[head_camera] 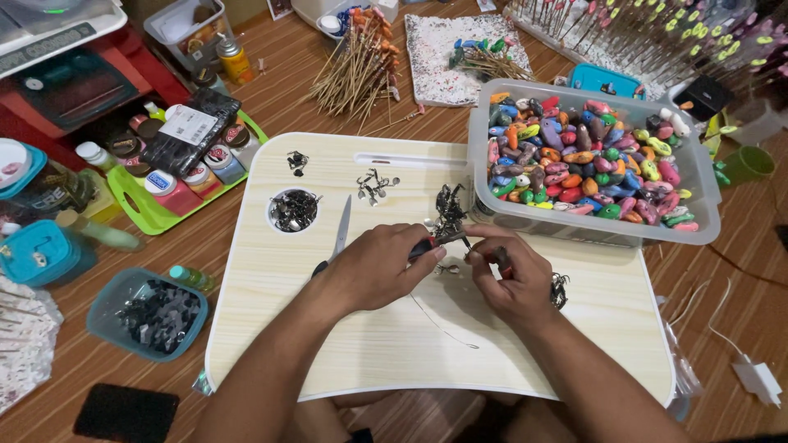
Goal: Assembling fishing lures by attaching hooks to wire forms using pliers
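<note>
My left hand [376, 267] grips red-handled pliers [427, 244] whose jaws reach into a tangle of small dark metal hooks [450, 215] on the pale wooden lap table [345, 344]. My right hand [510, 277] is closed around a second red-handled tool and pinches a small metal piece beside the jaws. A thin wire [443, 328] lies on the board below my hands. Scissors [338, 238] lie just left of my left hand.
A clear bin of colourful painted lures [587, 160] sits at the table's right corner. A round recess holds dark metal bits [294, 210]. Sticks [361, 66], a green tray of paint jars [176, 168], a teal tub [148, 316] and a white charger [757, 379] lie around on the floor.
</note>
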